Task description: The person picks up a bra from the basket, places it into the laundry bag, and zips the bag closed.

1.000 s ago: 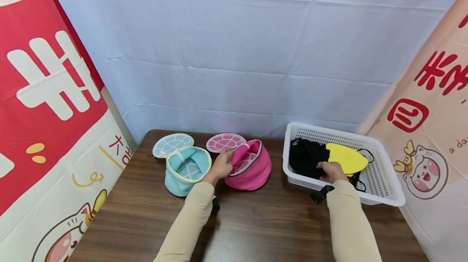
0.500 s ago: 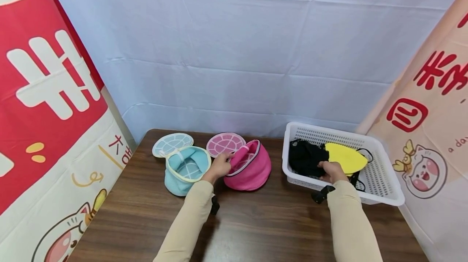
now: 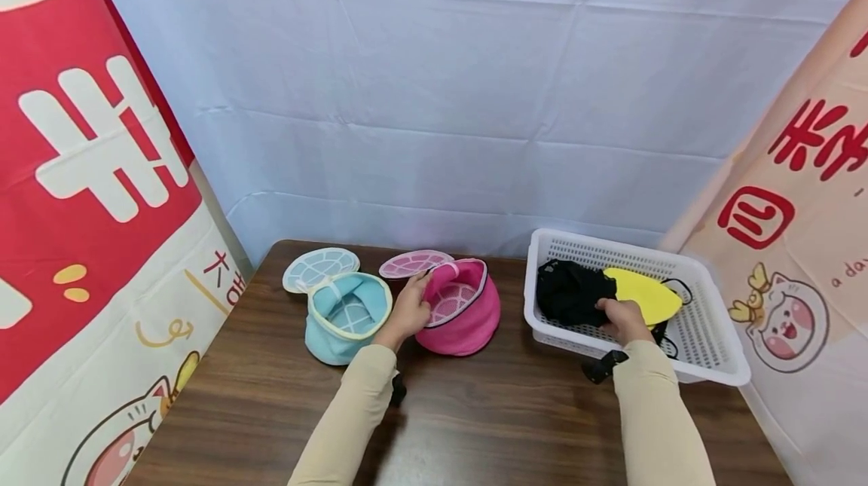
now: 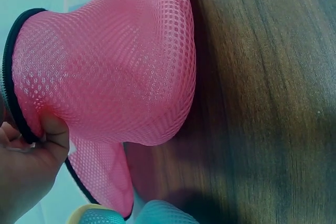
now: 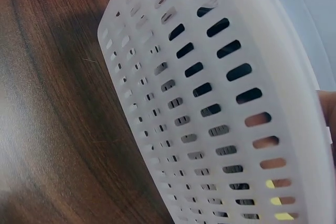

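My left hand (image 3: 411,311) pinches the rim of a pink mesh laundry bag (image 3: 468,329), which stands with its top unzipped. The left wrist view shows thumb and fingers on the black-edged opening of the pink bag (image 4: 115,61). Its round lid (image 3: 415,263) leans out behind. Over the white basket's (image 3: 728,350) near side reaches my right hand (image 3: 627,320), gripping a black cloth piece (image 3: 573,294). A yellow, pointed oval piece (image 3: 644,294) lies beside the cloth. In the right wrist view, the basket wall (image 5: 210,98) hides most of the hand.
Left of the pink bag stands a light-blue mesh bag (image 3: 339,339), its lid (image 3: 320,269) folded back. Black-edged items (image 3: 678,290) lie right of the yellow piece. A pale cloth (image 3: 434,94) hangs behind the brown table (image 3: 488,426), with printed banners at both sides.
The pink bag's lid has tipped and looks narrower, and its opening has turned a little. My right hand has shifted slightly right with the black cloth, which stretches along.
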`<state>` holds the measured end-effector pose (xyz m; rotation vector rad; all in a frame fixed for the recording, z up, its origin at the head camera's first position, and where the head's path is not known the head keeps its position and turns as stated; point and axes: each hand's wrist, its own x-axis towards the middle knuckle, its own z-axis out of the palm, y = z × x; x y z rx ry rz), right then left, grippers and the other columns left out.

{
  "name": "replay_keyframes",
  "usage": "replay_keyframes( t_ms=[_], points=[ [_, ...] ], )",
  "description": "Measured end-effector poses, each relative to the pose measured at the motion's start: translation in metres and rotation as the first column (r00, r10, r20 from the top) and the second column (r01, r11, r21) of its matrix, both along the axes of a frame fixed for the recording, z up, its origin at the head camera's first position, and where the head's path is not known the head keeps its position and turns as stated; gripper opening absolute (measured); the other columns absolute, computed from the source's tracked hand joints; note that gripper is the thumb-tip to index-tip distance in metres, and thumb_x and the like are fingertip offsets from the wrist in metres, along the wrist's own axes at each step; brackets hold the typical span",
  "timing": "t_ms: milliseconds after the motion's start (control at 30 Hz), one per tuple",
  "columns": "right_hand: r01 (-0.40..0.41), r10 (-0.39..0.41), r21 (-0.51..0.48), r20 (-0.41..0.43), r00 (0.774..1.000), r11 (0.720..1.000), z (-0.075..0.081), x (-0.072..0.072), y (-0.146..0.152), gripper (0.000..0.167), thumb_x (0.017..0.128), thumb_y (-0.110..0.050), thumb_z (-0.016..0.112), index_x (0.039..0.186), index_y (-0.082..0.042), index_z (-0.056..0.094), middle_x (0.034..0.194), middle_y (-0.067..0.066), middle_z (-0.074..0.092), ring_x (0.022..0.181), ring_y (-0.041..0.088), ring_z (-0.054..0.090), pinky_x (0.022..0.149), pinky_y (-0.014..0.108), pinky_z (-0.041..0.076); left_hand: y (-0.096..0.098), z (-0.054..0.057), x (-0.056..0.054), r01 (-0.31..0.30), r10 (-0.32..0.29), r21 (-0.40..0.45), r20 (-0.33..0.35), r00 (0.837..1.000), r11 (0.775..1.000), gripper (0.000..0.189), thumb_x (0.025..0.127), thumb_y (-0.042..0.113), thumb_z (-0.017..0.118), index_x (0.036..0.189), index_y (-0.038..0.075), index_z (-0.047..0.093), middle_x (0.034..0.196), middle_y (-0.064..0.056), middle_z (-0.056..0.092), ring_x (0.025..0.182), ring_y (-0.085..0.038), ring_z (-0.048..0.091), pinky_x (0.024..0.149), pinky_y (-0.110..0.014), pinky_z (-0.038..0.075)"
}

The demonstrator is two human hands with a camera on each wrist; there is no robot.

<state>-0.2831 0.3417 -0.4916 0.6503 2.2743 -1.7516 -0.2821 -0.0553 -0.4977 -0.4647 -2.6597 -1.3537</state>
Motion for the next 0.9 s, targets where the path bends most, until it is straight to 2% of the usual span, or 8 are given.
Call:
replay_keyframes(
  t_ms=[133,333,467,533,700,767,900],
  points=[
    [-0.033,0.033,0.018,0.000,0.999,0.999,0.001,0.003,0.003,0.052,0.094,-0.017,0.039,0.132,0.018,0.029,0.138,0.034,0.021,0.117,0.039,0.035,0.092,0.047,0.039,0.000,-0.002,0.000,-0.008,0.008,0.018,0.025,1.000,1.000,0.060,0.076,-0.014,0.049,0.136,-0.006,0.042,0.142,-0.019,0.035,0.130,-0.029,0.031,0.103,-0.037,0.028],
    [-0.071,0.071,0.006,-0.021,0.997,0.997,0.006,0.008,0.007,0.055,0.096,-0.018,0.037,0.135,0.019,0.025,0.142,0.036,0.013,0.126,0.043,0.027,0.096,0.049,0.035,0.000,-0.003,0.001,-0.022,0.021,0.040,0.040,0.999,0.999,0.060,0.077,-0.013,0.049,0.136,-0.005,0.042,0.141,-0.019,0.035,0.127,-0.027,0.035,0.100,-0.037,0.032],
    [-0.058,0.059,0.014,-0.040,0.997,0.998,0.011,0.012,0.010,0.055,0.096,-0.020,0.038,0.134,0.018,0.028,0.142,0.036,0.013,0.124,0.043,0.028,0.092,0.047,0.039,-0.001,-0.004,0.003,-0.035,0.032,0.071,0.034,0.999,0.997,0.059,0.077,-0.013,0.050,0.135,-0.005,0.043,0.142,-0.018,0.035,0.126,-0.026,0.037,0.099,-0.037,0.033],
    [-0.025,0.027,0.025,-0.055,0.998,0.999,0.014,0.014,0.010,0.053,0.095,-0.021,0.040,0.132,0.017,0.033,0.141,0.036,0.017,0.121,0.042,0.033,0.088,0.045,0.043,0.000,-0.004,0.004,-0.045,0.042,0.094,0.034,0.999,0.995,0.058,0.078,-0.013,0.051,0.135,-0.005,0.044,0.142,-0.018,0.035,0.127,-0.025,0.036,0.100,-0.037,0.032],
    [-0.010,0.012,0.034,-0.053,0.999,0.999,0.019,0.019,0.010,0.054,0.096,-0.022,0.038,0.134,0.016,0.033,0.142,0.036,0.017,0.125,0.043,0.031,0.090,0.044,0.042,0.000,-0.004,0.007,-0.056,0.049,0.149,0.053,0.997,0.987,0.058,0.079,-0.013,0.052,0.135,-0.003,0.044,0.142,-0.017,0.035,0.127,-0.024,0.035,0.098,-0.037,0.033],
    [-0.005,0.006,0.011,-0.047,0.999,1.000,0.020,0.020,0.009,0.053,0.096,-0.022,0.038,0.133,0.016,0.033,0.142,0.036,0.015,0.126,0.043,0.029,0.090,0.043,0.042,-0.001,-0.005,0.008,-0.057,0.048,0.162,0.058,0.997,0.985,0.058,0.079,-0.012,0.052,0.136,-0.003,0.044,0.142,-0.017,0.035,0.127,-0.024,0.035,0.098,-0.038,0.033],
    [0.046,-0.049,-0.041,-0.062,0.997,0.998,0.025,0.023,0.006,0.046,0.095,-0.018,0.038,0.127,0.016,0.037,0.141,0.036,0.017,0.117,0.042,0.037,0.080,0.038,0.049,-0.002,-0.006,0.009,-0.060,0.047,0.182,0.075,0.996,0.982,0.059,0.079,-0.012,0.052,0.137,-0.001,0.044,0.142,-0.017,0.035,0.126,-0.023,0.035,0.096,-0.036,0.034]
  ],
)
